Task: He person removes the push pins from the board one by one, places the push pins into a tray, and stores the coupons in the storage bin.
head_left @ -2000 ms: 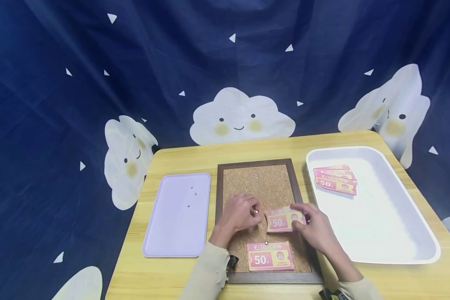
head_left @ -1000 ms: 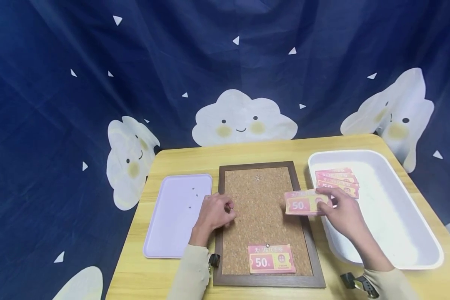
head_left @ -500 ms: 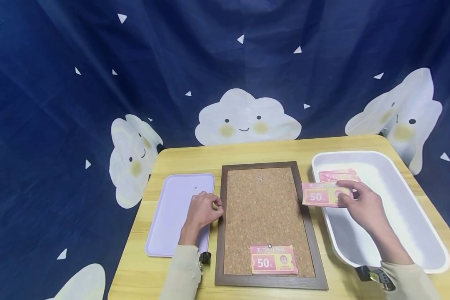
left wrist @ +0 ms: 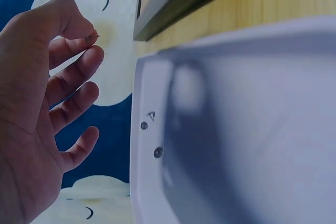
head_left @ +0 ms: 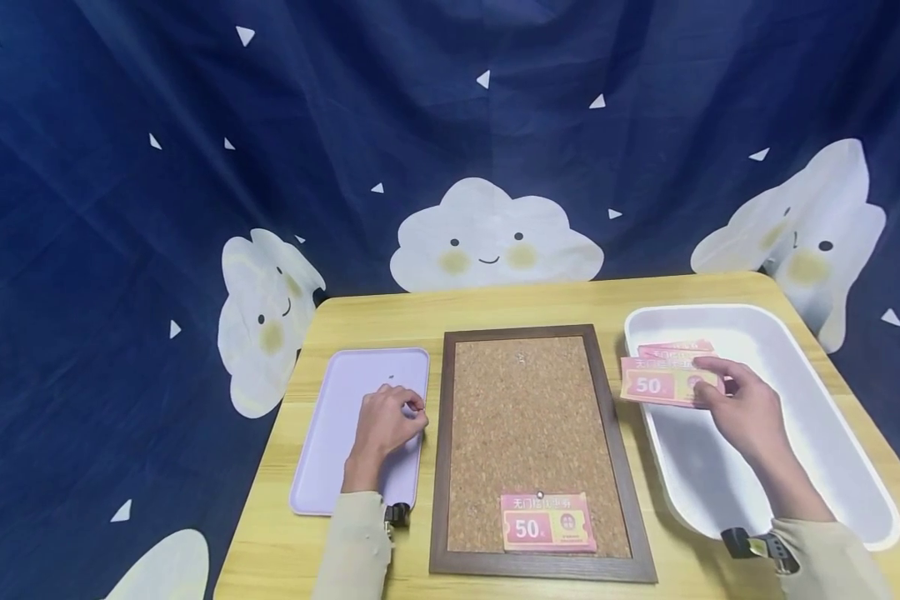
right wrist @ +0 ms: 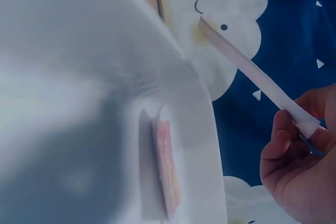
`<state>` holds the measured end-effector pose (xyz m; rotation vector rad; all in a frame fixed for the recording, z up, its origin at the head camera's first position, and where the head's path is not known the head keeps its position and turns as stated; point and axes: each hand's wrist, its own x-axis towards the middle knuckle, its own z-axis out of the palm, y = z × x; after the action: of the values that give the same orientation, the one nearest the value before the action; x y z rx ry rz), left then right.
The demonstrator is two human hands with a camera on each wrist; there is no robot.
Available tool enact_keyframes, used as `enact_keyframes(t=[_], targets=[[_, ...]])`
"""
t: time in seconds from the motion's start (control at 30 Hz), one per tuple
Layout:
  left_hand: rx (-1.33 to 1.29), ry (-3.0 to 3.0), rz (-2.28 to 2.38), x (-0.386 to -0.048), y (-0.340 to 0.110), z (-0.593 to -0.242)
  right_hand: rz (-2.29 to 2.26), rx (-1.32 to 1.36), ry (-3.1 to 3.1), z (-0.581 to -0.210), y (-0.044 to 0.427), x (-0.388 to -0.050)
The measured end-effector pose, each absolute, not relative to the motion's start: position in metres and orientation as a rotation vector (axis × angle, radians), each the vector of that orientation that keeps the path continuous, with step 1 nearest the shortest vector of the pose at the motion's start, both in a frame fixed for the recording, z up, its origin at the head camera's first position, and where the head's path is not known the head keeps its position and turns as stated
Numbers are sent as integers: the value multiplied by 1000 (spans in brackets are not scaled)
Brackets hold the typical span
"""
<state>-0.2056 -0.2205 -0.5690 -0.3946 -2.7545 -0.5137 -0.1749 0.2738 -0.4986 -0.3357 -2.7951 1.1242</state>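
Observation:
Over the lilac tray (head_left: 337, 433) is my left hand (head_left: 384, 427). Its thumb and index finger pinch a thumbtack (left wrist: 92, 37), whose thin point shows in the left wrist view; the other fingers are loosely bent. My right hand (head_left: 746, 410) holds pink-and-yellow coupons (head_left: 647, 384) by their right end, raised above the near-left part of the white tray (head_left: 810, 467). In the right wrist view the held coupons (right wrist: 262, 85) appear edge-on. More coupons (head_left: 675, 345) lie in that tray, partly hidden behind them. Loose thumbtacks (left wrist: 158, 152) lie in the lilac tray.
Between the trays lies a corkboard (head_left: 528, 417) with a dark wooden frame. Coupons (head_left: 547, 533) are fixed near its bottom by a thumbtack (head_left: 540, 495). Everything stands on a wooden table (head_left: 390, 321) before a dark blue curtain (head_left: 345, 100).
My left hand has moved left from the corkboard to the lilac tray, keeping its pinch. My right hand has carried the coupons rightward off the board and over the white tray.

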Motion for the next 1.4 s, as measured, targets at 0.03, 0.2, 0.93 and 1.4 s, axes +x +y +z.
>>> enact_keyframes(t=[0.03,0.2,0.93,1.4], targets=[[-388,-2755,-508,-206,-222,-569,1134,-346,-2796,-500,275,-175],[-352,-2747,-488,-205,-232,-570,1161,-365,-2797,-502,278,-178],[-158,-2810,-451,-203,-258,-581,1131,-518,-2850,-512,300,-196],[-77,-2834,-465,-207,-267,-586,1142,-524,-2882,-521,312,-199]])
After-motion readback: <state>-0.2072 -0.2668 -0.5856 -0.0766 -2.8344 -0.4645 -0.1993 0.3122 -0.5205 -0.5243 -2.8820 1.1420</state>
